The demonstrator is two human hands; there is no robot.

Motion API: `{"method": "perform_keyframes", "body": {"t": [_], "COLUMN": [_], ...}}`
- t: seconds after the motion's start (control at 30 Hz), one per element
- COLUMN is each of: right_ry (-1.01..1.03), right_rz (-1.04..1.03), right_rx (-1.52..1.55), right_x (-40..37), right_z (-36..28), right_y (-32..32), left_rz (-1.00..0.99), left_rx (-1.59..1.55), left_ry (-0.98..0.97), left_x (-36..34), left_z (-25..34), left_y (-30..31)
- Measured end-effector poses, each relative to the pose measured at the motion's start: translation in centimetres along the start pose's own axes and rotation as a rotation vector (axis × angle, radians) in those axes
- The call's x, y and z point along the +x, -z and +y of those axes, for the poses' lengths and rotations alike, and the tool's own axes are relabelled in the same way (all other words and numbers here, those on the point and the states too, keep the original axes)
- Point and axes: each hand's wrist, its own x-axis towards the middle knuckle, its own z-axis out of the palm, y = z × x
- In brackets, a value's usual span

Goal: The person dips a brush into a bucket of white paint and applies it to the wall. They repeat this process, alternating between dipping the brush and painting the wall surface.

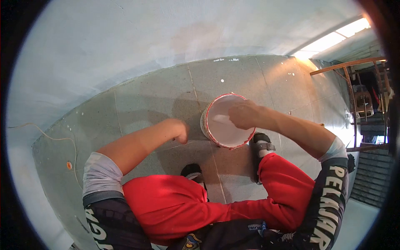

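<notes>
One round, red-rimmed bucket looks whitish inside.

1) Black shirt with a small emblem showing yellow and blue on the front
2) Right sleeve lettered "PELAJAR" in pale capitals; left sleeve bears pale letters, partly cut off
3) Pale grey lower ends on both sleeves
4) Bright red trousers
5) Dark footwear, a greyish strap across the right
</notes>
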Motion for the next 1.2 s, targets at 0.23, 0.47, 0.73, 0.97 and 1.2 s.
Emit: {"method": "perform_keyframes", "body": {"t": [0.23, 0.47, 0.73, 0.97, 1.2], "right_ry": [-0.121, -0.221, -0.253, -0.095, 0.068], "right_rz": [-0.102, -0.250, -0.167, -0.256, -0.295], "right_rx": [0.169, 0.875, 1.308, 1.583, 1.724], "right_x": [-4.5, -8.3, -10.4, -11.4, -11.5], "right_z": [3.7, 7.7, 8.9, 10.5, 10.9], "right_y": [5.3, 4.1, 2.2, 0.8, 0.2], "left_rz": [-0.043, -0.062, 0.013, 0.035, -0.003], "left_rx": [0.077, 0.120, 0.118, 0.110, 0.054], "left_ry": [-0.003, -0.059, -0.076, -0.138, -0.071], "left_x": [0.2, 1.6, 2.3, 2.6, 1.8], "left_z": [0.4, 0.0, -0.6, -1.6, -2.3], "left_y": [0.2, 0.2, -0.2, -0.4, -0.8]}}
